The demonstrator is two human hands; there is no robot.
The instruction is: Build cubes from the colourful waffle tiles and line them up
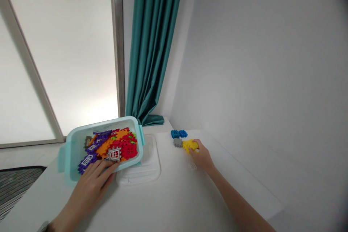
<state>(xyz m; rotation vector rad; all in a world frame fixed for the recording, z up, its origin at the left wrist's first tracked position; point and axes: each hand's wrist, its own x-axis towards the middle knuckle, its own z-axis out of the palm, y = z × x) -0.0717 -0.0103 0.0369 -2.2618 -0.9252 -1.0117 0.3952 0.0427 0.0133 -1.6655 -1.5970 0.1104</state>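
Yellow interlocking piece [190,145] is pinched in the right hand [203,158], fingers [196,148] curled snugly round it, just beside a grey piece [177,143] and a blue piece [178,133] on the worktop [168,199]. The wall runs close on that side, so there's not much elbow room. Over on the left hand [87,193], the fingers sit pressed together across the near rim of an aqua plastic tub [108,124], by a white window piece [114,154] in a heap of purple, red and orange pieces [119,145]. Tub overlaps a white ridged lid [146,174], teal curtain [152,43] behind.
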